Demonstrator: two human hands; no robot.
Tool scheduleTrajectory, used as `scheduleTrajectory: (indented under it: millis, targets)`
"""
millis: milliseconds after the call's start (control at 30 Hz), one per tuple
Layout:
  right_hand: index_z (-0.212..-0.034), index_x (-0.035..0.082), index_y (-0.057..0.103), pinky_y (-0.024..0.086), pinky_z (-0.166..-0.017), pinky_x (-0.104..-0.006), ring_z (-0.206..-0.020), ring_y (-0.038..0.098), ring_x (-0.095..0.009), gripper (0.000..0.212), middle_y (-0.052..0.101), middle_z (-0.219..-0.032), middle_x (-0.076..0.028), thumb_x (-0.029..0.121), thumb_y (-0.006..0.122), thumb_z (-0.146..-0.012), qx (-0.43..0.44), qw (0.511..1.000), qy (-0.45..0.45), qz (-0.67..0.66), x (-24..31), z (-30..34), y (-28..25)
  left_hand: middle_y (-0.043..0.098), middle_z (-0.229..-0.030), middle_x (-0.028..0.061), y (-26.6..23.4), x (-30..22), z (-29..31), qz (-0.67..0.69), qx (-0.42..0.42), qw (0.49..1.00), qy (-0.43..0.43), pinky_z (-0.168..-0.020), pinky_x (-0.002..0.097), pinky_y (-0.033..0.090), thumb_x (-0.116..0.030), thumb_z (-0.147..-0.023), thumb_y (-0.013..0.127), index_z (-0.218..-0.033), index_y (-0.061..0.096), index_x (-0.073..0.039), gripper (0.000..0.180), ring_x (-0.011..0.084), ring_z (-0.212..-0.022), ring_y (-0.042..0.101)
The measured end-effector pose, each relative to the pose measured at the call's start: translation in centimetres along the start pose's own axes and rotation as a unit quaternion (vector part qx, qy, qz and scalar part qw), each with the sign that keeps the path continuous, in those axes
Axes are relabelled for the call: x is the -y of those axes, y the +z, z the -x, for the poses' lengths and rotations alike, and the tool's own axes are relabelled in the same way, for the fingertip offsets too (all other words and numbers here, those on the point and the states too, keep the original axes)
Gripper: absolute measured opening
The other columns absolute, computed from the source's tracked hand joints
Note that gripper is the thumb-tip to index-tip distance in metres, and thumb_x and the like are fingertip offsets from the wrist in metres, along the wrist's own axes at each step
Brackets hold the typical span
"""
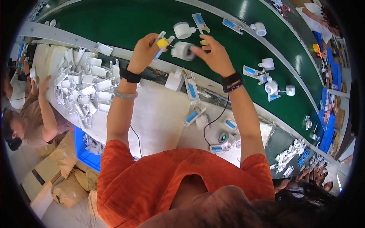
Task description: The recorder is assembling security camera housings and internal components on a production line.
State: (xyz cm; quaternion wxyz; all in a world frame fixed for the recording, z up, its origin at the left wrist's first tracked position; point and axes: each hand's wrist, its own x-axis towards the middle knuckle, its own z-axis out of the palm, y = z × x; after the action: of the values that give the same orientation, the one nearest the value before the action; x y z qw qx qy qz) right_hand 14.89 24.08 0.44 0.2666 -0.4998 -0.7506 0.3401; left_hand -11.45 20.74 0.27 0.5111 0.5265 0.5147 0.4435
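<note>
Nearest is the orange shirt (182,163), then the pale table (156,114) with white brackets (89,90) heaped at its left. Beyond, the grip of the left hand (142,55) pinches a white holder (158,53); a round white head (181,50) is just beside that, over the green belt (114,22). The right hand (218,59) has its thumb overlapping the head, its grip spread. Farther off, white units (259,29) lie on the belt

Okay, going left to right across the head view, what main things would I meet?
Co-worker, white pile, left grip, white cup, right grip, cup cluster, second co-worker.
</note>
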Motion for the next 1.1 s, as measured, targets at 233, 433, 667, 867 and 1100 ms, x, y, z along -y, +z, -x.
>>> scheduleTrajectory:
  millis: [233, 433, 667, 867, 1100]
  targets:
    - [-0.122, 0.005, 0.057, 0.053, -0.057, -0.0317, -0.063, 0.067, -0.02, 0.045, 0.067, -0.087, -0.011, 0.041, 0.056, -0.095, 0.002, 0.962, 0.221, -0.163, -3.5, -8.7, 3.2, 0.068, -0.101, 0.0066, -7.1, 5.4, -5.1, -0.182, -0.156, 0.971, -0.013, -0.08, 0.0256, 0.047, -0.005, -0.089, 0.061, -0.108, 0.063, 0.0, 0.019, 0.0135, -0.091, 0.062]
    - [-0.09, 0.002, 0.068, 0.052, -0.062, -0.0303, -0.068, 0.067, -0.018, 0.036, 0.068, -0.078, -0.007, 0.037, 0.058, -0.094, -0.122, 0.983, 0.138, 0.019, -8.0, -9.2, 5.2, 0.051, -0.133, 0.0175, -4.1, 3.7, -5.3, -0.384, -0.28, 0.849, 0.229, -0.102, 0.0463, 0.037, -0.006, -0.077, 0.07, -0.117, 0.062, -0.011, 0.041, 0.0416, -0.12, 0.044]
    - [-0.1, 0.002, 0.066, 0.051, -0.075, -0.028, -0.082, 0.066, -0.017, 0.013, 0.069, -0.095, -0.01, 0.01, 0.066, -0.089, -0.206, 0.966, -0.075, -0.14, -1.8, -2.9, -0.1, 0.065, -0.108, 0.0109, 1.4, -0.1, -1.4, -0.07, -0.104, 0.982, 0.142, -0.072, 0.0241, 0.051, 0.003, -0.087, 0.056, -0.11, 0.064, -0.003, 0.025, 0.0174, -0.09, 0.067]
    - [-0.102, 0.002, 0.065, 0.052, -0.071, -0.0308, -0.079, 0.067, -0.02, 0.015, 0.068, -0.093, -0.011, 0.009, 0.066, -0.088, -0.151, 0.987, 0.003, -0.058, -3.1, 1.8, -2.2, 0.062, -0.114, 0.0162, 5.2, 0.3, -2.3, -0.165, -0.058, 0.977, 0.119, -0.084, 0.0355, 0.053, -0.009, -0.083, 0.064, -0.121, 0.059, -0.005, 0.038, 0.0295, -0.101, 0.064]
    - [-0.121, 0.018, 0.058, 0.034, -0.102, -0.0581, -0.129, 0.042, -0.033, 0.051, 0.052, -0.128, -0.011, 0.026, 0.077, -0.074, -0.109, 0.943, -0.051, 0.311, -8.6, 3.0, -0.7, 0.045, -0.137, 0.0236, 9.3, 5.9, -10.1, -0.343, 0.035, 0.933, 0.106, -0.1, 0.045, 0.046, -0.034, -0.072, 0.075, -0.146, 0.038, -0.016, 0.084, 0.0442, -0.118, 0.052]
